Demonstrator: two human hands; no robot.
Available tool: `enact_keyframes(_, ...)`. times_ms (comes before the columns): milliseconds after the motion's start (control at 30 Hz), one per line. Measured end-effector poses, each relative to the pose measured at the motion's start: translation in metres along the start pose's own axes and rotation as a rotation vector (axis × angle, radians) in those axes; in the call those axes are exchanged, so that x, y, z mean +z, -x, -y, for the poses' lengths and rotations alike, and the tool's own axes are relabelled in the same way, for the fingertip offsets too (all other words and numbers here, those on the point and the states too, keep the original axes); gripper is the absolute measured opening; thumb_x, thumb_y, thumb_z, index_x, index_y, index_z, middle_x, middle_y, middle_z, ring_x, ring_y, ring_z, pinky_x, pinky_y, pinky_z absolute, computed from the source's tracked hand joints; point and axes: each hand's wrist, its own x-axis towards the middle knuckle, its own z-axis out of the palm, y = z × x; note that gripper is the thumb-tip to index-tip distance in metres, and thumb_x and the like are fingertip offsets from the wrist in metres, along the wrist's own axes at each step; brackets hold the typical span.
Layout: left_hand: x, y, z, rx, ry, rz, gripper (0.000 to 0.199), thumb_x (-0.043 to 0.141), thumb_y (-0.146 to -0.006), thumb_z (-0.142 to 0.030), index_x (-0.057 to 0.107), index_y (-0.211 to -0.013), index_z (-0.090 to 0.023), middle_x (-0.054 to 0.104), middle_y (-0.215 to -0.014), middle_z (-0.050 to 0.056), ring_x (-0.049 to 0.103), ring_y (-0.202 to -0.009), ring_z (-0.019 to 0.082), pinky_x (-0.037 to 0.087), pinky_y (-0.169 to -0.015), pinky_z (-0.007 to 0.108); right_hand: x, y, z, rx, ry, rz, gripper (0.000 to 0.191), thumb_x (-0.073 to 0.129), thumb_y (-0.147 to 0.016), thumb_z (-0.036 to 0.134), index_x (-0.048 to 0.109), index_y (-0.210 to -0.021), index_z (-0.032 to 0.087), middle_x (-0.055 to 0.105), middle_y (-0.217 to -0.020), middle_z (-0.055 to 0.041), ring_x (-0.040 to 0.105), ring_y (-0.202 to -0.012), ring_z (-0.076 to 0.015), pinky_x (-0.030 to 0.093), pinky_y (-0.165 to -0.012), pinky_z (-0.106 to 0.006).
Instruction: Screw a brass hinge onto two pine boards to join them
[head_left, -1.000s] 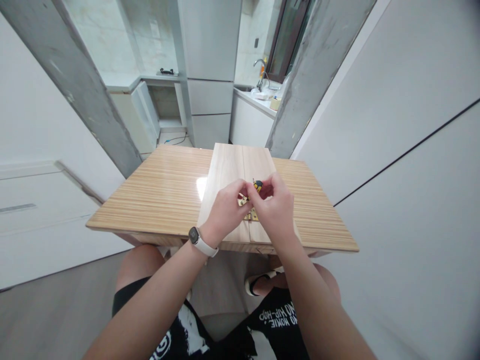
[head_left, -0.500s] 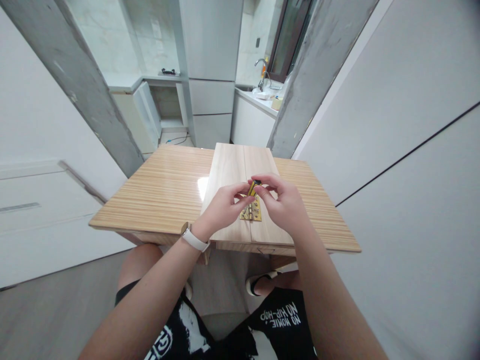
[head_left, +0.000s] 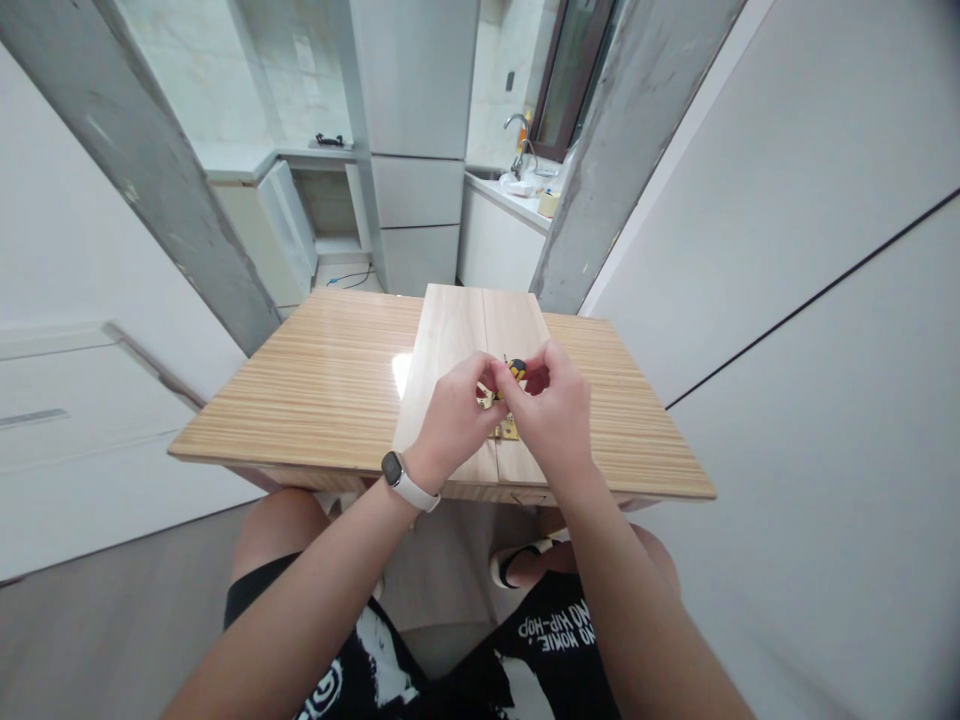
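Two pale boards (head_left: 450, 335) lie side by side on the wood-grain table, with a narrow seam between them. A brass hinge (head_left: 508, 430) rests over the seam near their front end, partly covered by my hands. Just above it is a small yellow-and-black tool (head_left: 516, 368), with its lower part hidden by fingers. My right hand (head_left: 551, 400) grips the tool between thumb and fingers. My left hand (head_left: 461, 405) is closed, fingertips pressed together against the tool's lower side; whether it holds something else is hidden.
The wood-grain table (head_left: 337, 370) extends on both sides of the boards. My legs are under its front edge. Behind it stand a grey fridge (head_left: 420, 100) and a counter with a faucet (head_left: 516, 140). A white panel (head_left: 810, 300) rises at the right.
My right hand has shifted slightly left and my left hand has turned inward. The tool has changed its tilt, and more of the hinge is now covered.
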Motion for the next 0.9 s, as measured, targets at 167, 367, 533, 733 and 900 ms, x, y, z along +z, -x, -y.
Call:
enact_keyframes(167, -0.007, 0.000, 0.000, -0.022, 0.035, 0.047, 0.012, 0.071, -0.088, -0.010, 0.067, -0.095, -0.020, 0.074, -0.092, 0.002, 0.068, -0.084, 0.016, 0.058, -0.077, 0.030, -0.004, -0.003, 0.000, -0.020, -0.022, 0.066, 0.033, 0.080, -0.087, 0.045, 0.054, -0.083, 0.025, 0.062, -0.075, 0.0027, 0.058, -0.069, -0.0168, 0.045, -0.065, -0.032)
enact_keyframes(367, -0.017, -0.001, 0.004, -0.039, 0.103, 0.109, 0.009, 0.069, -0.097, -0.025, 0.073, -0.104, -0.020, 0.079, -0.102, 0.005, 0.073, -0.093, 0.019, 0.057, -0.083, 0.034, -0.017, -0.015, -0.004, -0.129, -0.236, 0.347, 0.025, 0.061, -0.099, 0.029, 0.070, -0.123, 0.027, 0.076, -0.126, -0.0065, 0.070, -0.118, -0.0241, 0.056, -0.097, -0.043)
enact_keyframes(533, -0.021, -0.003, 0.004, -0.039, 0.125, 0.198, 0.013, 0.068, -0.097, -0.021, 0.075, -0.108, -0.021, 0.080, -0.107, 0.004, 0.073, -0.095, 0.019, 0.057, -0.085, 0.033, -0.020, -0.018, -0.005, -0.128, -0.228, 0.374, 0.025, 0.060, -0.098, 0.022, 0.076, -0.117, 0.026, 0.080, -0.120, -0.0052, 0.073, -0.114, -0.0232, 0.058, -0.099, -0.042)
enact_keyframes(733, -0.022, -0.002, 0.001, -0.048, 0.109, 0.203, 0.021, 0.076, -0.093, -0.025, 0.074, -0.114, -0.021, 0.079, -0.109, 0.005, 0.073, -0.099, 0.020, 0.058, -0.088, 0.034, -0.020, -0.016, -0.008, -0.115, -0.161, 0.273, 0.015, 0.068, -0.094, 0.026, 0.076, -0.106, 0.026, 0.081, -0.105, -0.0033, 0.074, -0.092, -0.0219, 0.059, -0.084, -0.039)
enact_keyframes(900, -0.020, -0.001, 0.003, -0.039, 0.088, 0.153, 0.030, 0.084, -0.087, -0.026, 0.070, -0.113, -0.022, 0.076, -0.108, 0.005, 0.072, -0.100, 0.020, 0.059, -0.086, 0.034, -0.020, -0.014, -0.006, -0.033, -0.136, 0.215, 0.014, 0.075, -0.090, 0.036, 0.068, -0.091, 0.024, 0.075, -0.083, -0.0004, 0.070, -0.073, -0.0193, 0.054, -0.069, -0.035)
